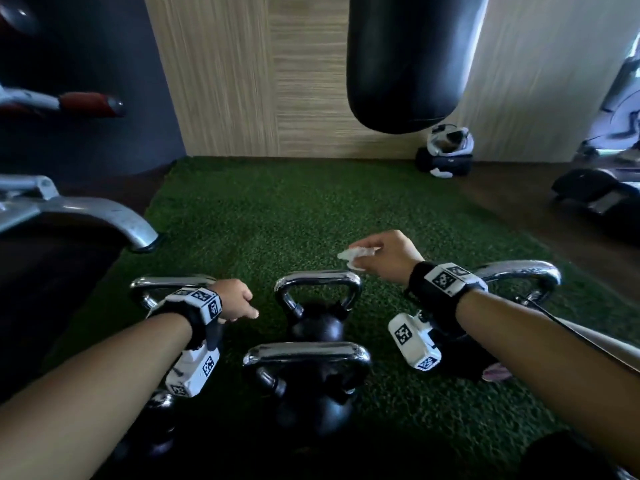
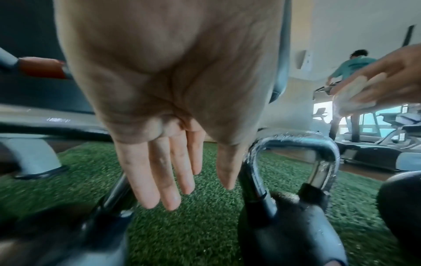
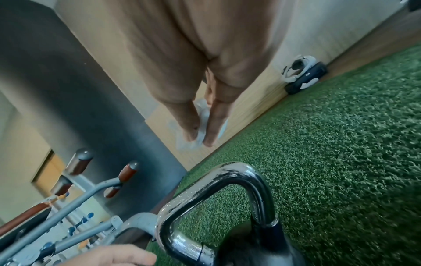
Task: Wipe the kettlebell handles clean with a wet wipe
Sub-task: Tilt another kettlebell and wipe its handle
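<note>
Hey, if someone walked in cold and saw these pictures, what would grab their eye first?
Probably the cluster of black kettlebells with shiny chrome handles standing on the green turf right below the person. Next, the right hand pinching a crumpled white wet wipe just above the middle handle, while the left hand hovers open beside it, touching nothing. Behind them, a big black punching bag hangs before the wood-panelled wall.

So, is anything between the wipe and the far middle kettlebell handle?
Nothing visible. The right hand pinches the wipe just above the handle's right end, with open air between. The left hand is off to the left.
</note>
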A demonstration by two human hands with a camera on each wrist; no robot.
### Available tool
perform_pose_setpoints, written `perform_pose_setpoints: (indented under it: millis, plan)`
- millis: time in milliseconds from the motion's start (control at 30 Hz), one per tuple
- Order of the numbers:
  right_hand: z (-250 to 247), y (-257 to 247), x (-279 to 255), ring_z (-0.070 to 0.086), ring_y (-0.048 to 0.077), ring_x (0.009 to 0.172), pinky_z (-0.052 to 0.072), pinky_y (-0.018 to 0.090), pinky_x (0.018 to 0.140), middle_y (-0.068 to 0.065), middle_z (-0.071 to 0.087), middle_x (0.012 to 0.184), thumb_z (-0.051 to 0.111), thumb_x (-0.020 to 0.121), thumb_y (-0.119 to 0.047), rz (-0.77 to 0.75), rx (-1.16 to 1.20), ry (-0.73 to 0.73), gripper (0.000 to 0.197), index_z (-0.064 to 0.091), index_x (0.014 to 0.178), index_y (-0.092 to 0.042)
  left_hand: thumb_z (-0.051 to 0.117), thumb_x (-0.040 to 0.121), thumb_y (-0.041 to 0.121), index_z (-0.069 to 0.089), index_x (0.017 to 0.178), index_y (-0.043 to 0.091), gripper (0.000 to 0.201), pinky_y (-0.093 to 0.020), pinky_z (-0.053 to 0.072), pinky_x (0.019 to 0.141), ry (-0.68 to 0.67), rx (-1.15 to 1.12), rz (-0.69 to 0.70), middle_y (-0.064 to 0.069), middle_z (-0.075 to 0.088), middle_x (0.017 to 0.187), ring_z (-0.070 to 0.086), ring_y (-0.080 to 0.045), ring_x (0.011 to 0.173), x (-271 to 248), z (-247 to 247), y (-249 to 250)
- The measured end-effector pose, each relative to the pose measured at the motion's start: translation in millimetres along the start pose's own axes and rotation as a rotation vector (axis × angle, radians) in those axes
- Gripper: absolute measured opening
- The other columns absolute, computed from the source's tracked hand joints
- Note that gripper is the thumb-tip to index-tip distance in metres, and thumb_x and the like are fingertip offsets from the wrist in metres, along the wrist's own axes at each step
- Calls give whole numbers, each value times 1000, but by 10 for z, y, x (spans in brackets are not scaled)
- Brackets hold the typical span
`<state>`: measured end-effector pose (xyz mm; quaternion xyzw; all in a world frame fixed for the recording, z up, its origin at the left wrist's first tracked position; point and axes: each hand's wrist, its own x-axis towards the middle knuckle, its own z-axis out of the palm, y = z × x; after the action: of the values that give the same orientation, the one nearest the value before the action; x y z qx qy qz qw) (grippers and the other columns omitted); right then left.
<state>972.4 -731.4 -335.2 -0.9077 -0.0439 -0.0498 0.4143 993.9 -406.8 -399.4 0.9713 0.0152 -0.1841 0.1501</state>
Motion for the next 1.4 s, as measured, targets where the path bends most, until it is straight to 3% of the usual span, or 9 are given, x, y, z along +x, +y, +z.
perform_pose_setpoints:
  millis: [133,300,433,533,833,1000,1133,1267,1400]
  plan:
    - [133,48,56,67,6,78,47,9,66,-6,74,87,91,74,-23,-1,38,59,28,78,99,-23,81,85,35,59,140,16,62,-24,55,78,-30,-102,58,1,72,124,71,-18,98,77,242,-78]
    - [353,-42,143,61,9,81,39,7,60,-4,68,85,85,81,-20,-78,-70,70,18,80,98,-16,80,83,50,57,135,16,66,-22,42,96,-11,-40,106,8,67,132,61,-13,122,78,399,192]
    - [546,-140,189,60,3,78,37,-1,60,-9,67,90,83,84,-17,-212,-84,37,24,80,107,-19,81,67,70,55,137,14,93,-28,50,99,-42,-6,42,2,63,138,65,-16,116,228,573,278]
    - [647,-167,252,61,7,81,41,12,66,-3,72,96,76,90,-18,-260,-210,-64,17,81,107,-18,79,59,80,47,145,11,115,-24,58,80,-92,-85,26,-3,61,139,73,-9,92,289,707,285]
    - [465,-37,332,69,16,85,51,23,73,6,76,105,71,93,-14,-213,-467,-166,12,80,101,-16,85,66,66,62,111,19,69,-17,52,45,-11,-302,38,1,66,98,68,-6,56,387,813,385]
    - [490,-115,298,71,21,88,52,25,74,6,74,100,71,93,-11,-227,-438,-182,12,79,98,-17,91,68,49,56,102,30,52,-33,64,58,-25,-427,86,5,63,102,70,-13,80,396,782,392]
    - [377,2,314,69,24,65,57,33,60,9,71,73,62,80,4,-141,-502,-181,21,71,67,-11,91,71,41,54,103,29,50,-39,65,67,-55,-470,82,7,60,100,68,-19,92,381,755,418]
    - [268,230,305,68,27,67,58,33,61,7,68,71,55,75,5,-56,-559,-178,24,73,72,-10,90,66,53,53,112,26,65,-24,58,51,-43,-446,87,6,58,102,68,-19,93,379,752,411]
    - [303,313,264,65,22,68,41,20,54,2,64,71,56,82,3,-34,-505,-140,27,72,73,-16,79,56,72,55,89,35,55,-14,53,55,-53,-344,131,14,57,91,58,0,75,339,717,414]
